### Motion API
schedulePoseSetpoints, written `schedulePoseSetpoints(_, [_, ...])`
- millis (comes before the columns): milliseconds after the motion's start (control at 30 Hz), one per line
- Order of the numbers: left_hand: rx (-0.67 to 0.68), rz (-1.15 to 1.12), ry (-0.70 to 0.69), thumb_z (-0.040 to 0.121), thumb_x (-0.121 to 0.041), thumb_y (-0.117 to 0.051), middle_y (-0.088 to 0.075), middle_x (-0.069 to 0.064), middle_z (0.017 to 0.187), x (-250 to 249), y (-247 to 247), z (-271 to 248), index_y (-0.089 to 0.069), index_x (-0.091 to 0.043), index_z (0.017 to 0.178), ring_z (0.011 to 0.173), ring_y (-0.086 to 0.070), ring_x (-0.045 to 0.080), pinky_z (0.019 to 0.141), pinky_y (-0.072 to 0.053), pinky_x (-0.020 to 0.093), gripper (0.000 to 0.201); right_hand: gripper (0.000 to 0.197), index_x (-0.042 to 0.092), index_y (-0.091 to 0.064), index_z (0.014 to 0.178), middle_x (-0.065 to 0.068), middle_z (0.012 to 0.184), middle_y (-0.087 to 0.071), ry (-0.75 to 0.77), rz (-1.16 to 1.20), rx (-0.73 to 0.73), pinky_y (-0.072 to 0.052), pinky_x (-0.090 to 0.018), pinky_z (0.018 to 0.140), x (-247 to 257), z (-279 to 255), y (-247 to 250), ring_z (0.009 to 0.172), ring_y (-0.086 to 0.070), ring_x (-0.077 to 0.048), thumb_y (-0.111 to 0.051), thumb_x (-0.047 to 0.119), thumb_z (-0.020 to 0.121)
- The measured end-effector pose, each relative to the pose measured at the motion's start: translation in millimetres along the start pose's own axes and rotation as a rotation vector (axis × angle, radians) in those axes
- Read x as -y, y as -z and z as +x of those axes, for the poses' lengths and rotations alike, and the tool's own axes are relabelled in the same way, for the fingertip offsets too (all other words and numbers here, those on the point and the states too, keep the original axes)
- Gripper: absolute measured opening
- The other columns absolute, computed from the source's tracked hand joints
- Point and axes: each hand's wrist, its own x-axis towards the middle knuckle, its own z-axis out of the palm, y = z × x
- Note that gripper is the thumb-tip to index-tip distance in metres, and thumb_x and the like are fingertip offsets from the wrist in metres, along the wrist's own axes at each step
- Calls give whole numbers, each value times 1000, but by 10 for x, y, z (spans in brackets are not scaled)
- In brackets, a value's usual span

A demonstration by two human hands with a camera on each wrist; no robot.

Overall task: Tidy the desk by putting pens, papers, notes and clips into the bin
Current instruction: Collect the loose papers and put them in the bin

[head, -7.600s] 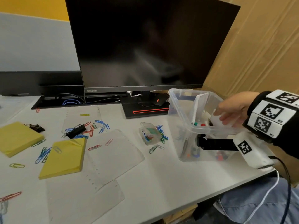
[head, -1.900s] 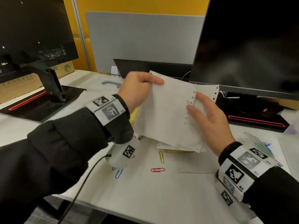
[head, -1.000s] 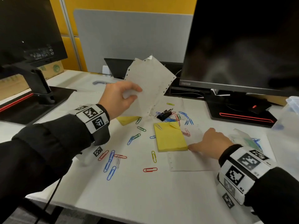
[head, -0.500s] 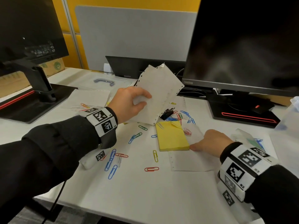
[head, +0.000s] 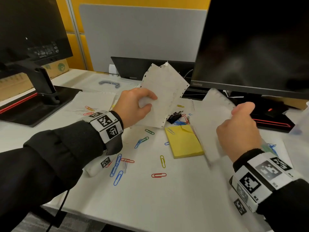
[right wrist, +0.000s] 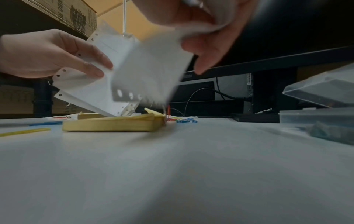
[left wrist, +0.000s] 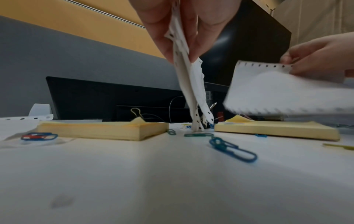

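Note:
My left hand (head: 133,106) pinches a small stack of white perforated sheets (head: 163,94) above the desk, thumb on one side and fingers on the other (left wrist: 184,30). My right hand (head: 239,128) holds another perforated sheet (head: 210,124), blurred by motion, lifted off the desk just right of the left stack (right wrist: 151,68). Beneath them lies a yellow sticky-note pad (head: 184,141); a second yellow pad (left wrist: 103,130) shows in the left wrist view. Coloured paper clips (head: 117,171) and a black binder clip (head: 174,115) are scattered around. The clear bin's edge (head: 302,121) is at the far right.
A large monitor (head: 259,44) stands behind right, its base with a red line (head: 270,121) on the desk. Another monitor on a black arm (head: 41,77) is at the left. More paper (head: 93,101) lies at the back left. A small clear box (right wrist: 321,94) is near my right hand.
My right hand has lifted the sheet it was pressing on the desk and now holds it in the air. My left hand still holds its stack, little moved.

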Motion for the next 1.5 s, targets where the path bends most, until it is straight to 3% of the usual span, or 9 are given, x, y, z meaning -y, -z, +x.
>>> schedulePoseSetpoints(200, [29,-123,117,89,-16,-57,-58,-10,111,-49,14,96,-66,-23,108,96,-46,3,86,-34,15,22,49,27,-40,103,-6,90,-44,294,280,-4,-31,-16,55,15,-68,6,63,-38,-8,-32,-15,79])
schedulePoseSetpoints(367, [229,-707,347,77,-67,-48,-63,-7,121,-333,-12,153,-72,-25,99,113,-56,15,101,-39,40,53,37,25,-37,105,4,68,-38,286,359,-28,-36,-4,51,-25,-49,-37,54,-38,-10,-33,-7,87])
schedulePoseSetpoints(500, [265,-707,280,78,-30,-71,-71,3,109,-479,-166,106,-69,-13,105,99,-68,21,94,-51,47,32,30,17,-39,116,5,78,-45,294,327,13,-37,-4,53,-35,-68,-49,58,-40,0,-38,-1,91])
schedulePoseSetpoints(667, [244,-849,373,82,-2,-63,-67,10,112,-595,-277,213,-64,-8,107,101,-65,27,95,-50,46,26,23,25,-39,115,2,110,-38,204,193,7,-32,-27,67,-105,-58,-1,68,-38,3,-44,32,94])
schedulePoseSetpoints(833, [466,-871,415,81,4,-57,-62,13,122,-626,-347,356,-59,-5,118,113,-57,32,103,-43,46,38,17,34,-49,108,3,98,-55,250,337,43,-36,-22,70,-120,-35,-38,79,-50,-10,-48,32,92])
schedulePoseSetpoints(900, [521,-862,400,81,5,-55,-61,13,122,-614,-388,402,-57,-7,120,113,-57,31,101,-44,44,40,19,33,-58,101,10,96,-60,241,395,48,-42,-10,72,-121,-31,-47,80,-54,4,-51,19,90])
schedulePoseSetpoints(1133, [210,-415,436,88,-5,-54,-63,11,91,-366,-425,681,-61,-15,85,72,-62,17,59,-54,20,12,44,12,-56,124,-7,130,-51,175,283,-5,-30,-16,98,-145,20,-31,125,-45,-18,-41,-4,87])
schedulePoseSetpoints(1300, [465,122,498,78,-28,-71,-70,17,103,-146,-568,792,-64,-1,107,95,-67,31,87,-55,41,41,48,11,-46,135,-7,137,-43,134,231,56,-22,-11,91,-171,36,-58,130,-38,-19,-47,3,87])
schedulePoseSetpoints(1500, [530,268,397,86,-42,-59,-58,14,124,-188,-743,863,-52,-4,123,111,-58,30,93,-46,33,54,49,13,-43,136,-6,137,-41,102,201,64,-33,-22,95,-151,27,-71,116,-49,-24,-48,8,88])
